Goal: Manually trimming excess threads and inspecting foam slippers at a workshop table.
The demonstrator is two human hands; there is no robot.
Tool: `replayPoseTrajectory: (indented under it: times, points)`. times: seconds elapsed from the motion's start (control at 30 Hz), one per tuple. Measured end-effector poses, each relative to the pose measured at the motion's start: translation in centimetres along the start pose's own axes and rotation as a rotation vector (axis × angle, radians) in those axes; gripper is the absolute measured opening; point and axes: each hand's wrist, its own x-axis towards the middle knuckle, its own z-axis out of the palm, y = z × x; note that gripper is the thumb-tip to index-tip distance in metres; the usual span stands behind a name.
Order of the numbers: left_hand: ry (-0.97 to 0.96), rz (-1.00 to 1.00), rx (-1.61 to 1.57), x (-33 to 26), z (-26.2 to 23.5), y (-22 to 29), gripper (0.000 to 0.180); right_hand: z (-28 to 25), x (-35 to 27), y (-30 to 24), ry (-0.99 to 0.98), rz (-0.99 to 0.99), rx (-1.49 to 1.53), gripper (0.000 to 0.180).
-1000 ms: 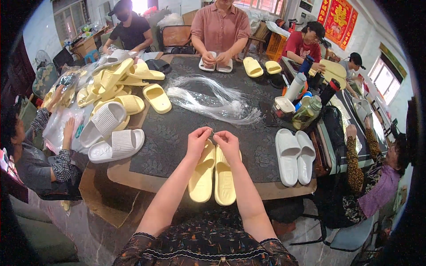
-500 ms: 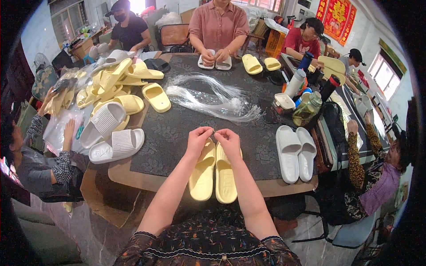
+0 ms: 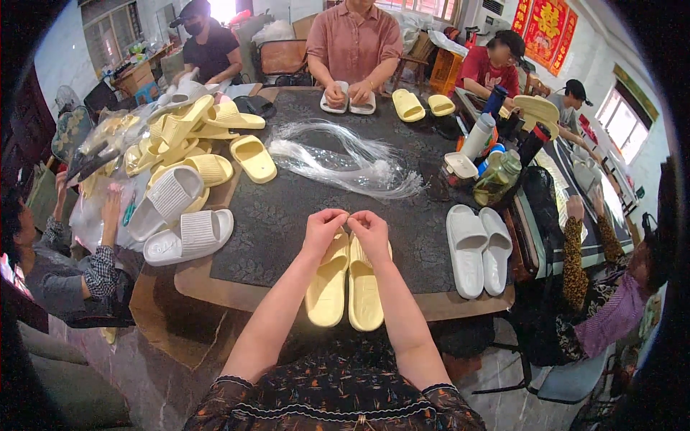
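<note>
A pair of pale yellow slippers (image 3: 346,287) lies side by side at the near edge of the dark patterned table (image 3: 287,208), toes pointing away from me. My left hand (image 3: 323,226) pinches the top of the left slipper's strap. My right hand (image 3: 370,230) pinches the strap of the right slipper, close beside the left hand. The fingertips of both hands meet over the gap between the two straps. Whatever small thing lies between the fingers is too small to tell.
A white slipper pair (image 3: 478,248) lies to the right. A heap of yellow and white slippers (image 3: 183,165) fills the left side. Clear plastic ties (image 3: 345,161) lie mid-table, bottles and a jar (image 3: 496,161) at right. A person opposite (image 3: 356,43) handles white slippers; others sit around.
My hands stay at the slipper straps, fingers pinched a little closer together. The person opposite keeps working on the white pair.
</note>
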Motion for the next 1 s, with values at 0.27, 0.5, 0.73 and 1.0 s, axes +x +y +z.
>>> replayPoseTrajectory:
  times: [0.27, 0.5, 0.73, 1.0]
  points:
    - [0.015, 0.114, 0.221, 0.1, 0.2, -0.3, 0.016, 0.1, -0.2, -0.4, 0.006, 0.022, -0.003, 0.010]
    - [0.086, 0.105, 0.145, -0.2, 0.1, -0.1, 0.016, 0.8, -0.6, -1.3, 0.109, -0.153, -0.084, 0.045]
    - [0.061, 0.093, 0.111, -0.1, 0.7, 0.1, 0.015, -0.9, -0.8, -14.4, 0.416, -0.984, -0.345, 0.076]
    - [0.077, 0.107, 0.129, -0.1, 0.6, 0.8, 0.018, -1.3, 2.1, -16.5, 0.247, -0.816, -0.292, 0.064]
